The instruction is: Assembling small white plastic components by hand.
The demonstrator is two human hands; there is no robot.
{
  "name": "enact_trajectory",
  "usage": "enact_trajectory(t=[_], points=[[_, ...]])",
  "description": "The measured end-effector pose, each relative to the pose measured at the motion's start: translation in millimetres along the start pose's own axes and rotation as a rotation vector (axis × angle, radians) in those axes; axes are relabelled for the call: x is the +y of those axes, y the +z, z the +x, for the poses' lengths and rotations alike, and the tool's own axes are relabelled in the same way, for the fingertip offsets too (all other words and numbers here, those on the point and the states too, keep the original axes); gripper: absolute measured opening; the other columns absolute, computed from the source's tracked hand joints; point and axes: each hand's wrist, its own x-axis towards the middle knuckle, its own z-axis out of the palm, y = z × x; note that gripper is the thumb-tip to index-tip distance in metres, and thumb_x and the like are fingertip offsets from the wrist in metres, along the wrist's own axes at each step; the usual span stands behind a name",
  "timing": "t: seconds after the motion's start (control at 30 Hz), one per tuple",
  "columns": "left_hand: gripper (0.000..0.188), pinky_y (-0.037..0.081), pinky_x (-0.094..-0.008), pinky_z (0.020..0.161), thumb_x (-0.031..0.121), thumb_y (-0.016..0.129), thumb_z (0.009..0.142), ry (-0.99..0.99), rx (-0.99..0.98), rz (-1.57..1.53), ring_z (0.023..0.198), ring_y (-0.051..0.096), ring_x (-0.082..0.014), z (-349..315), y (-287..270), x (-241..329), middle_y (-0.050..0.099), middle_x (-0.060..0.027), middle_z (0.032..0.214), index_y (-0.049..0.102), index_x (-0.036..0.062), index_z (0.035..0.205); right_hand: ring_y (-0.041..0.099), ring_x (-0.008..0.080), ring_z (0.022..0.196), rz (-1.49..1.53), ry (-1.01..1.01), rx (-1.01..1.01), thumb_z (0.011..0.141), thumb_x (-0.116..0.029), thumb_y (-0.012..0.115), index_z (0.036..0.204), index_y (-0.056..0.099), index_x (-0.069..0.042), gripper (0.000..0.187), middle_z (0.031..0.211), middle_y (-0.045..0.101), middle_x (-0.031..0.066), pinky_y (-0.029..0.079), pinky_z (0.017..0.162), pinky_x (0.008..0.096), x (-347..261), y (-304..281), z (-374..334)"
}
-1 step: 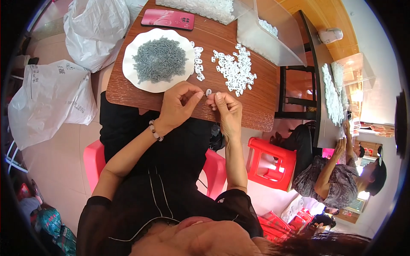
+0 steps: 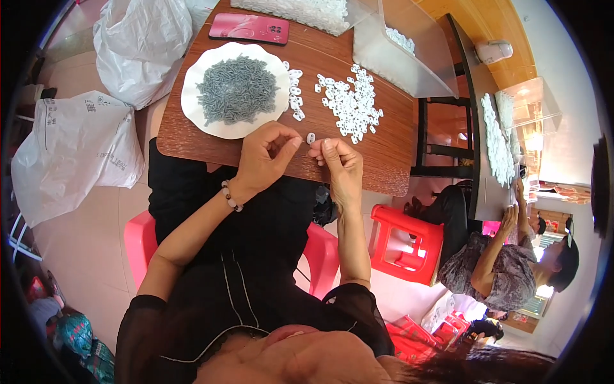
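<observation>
Small white oval piece [image 2: 311,137], darker spots on it, just beside right hand [image 2: 343,161]; contact hard to tell.

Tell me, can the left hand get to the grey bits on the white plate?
Probably yes: the left hand is close to the white plate, and nothing seems to cover the grey bits.
</observation>
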Motion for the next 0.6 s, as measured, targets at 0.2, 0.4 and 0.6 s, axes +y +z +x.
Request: enact_trajectory(t=[0.2, 0.4, 0.6], points=[[0.003, 0.036, -0.0181, 0.051, 0.004, 0.065, 0.081, 0.077, 0.042, 0.03, 0.059, 0.048, -0.0033, 0, -1, -5, 0.057, 0.0012, 0.075, 0.062, 0.0038, 0.081, 0.051, 0.0204, 0.076, 0.272, -0.374, -0.449, 0.091, -0.033, 0.054, 0.08, 0.062, -0.003, 0.033, 0.081, 0.061, 0.0121, 0.041, 0.068, 0.0304, -86, 31, -37], [0.004, 0.036, -0.0181, 0.052, 0.001, 0.064, 0.081, 0.138, -0.004, 0.074, 0.06, 0.047, -0.0041, -1, -5, 0, 0.056, 0.0005, 0.077, 0.06, 0.0029, 0.081, 0.049, 0.0218, 0.08, 0.777, -0.511, -1.082, 0.097, -0.027, 0.045, 0.083, 0.07, -0.017, 0.03, 0.102, 0.061, 0.0112, 0.037, 0.075, 0.0318, -115, 63, -43], [0.005, 0.035, -0.0178, 0.051, -0.001, 0.063, 0.08, 0.142, -0.038, 0.074, 0.06, 0.045, -0.004, -2, -4, -1, 0.056, -0.0001, 0.079, 0.06, 0.003, 0.082, 0.056, 0.0269, 0.069, 0.969, -0.783, -0.992, 0.096, -0.013, 0.043, 0.1, 0.06, -0.005, 0.019, 0.082, 0.059, 0.009, 0.04, 0.058, 0.035, -110, 87, -39]])
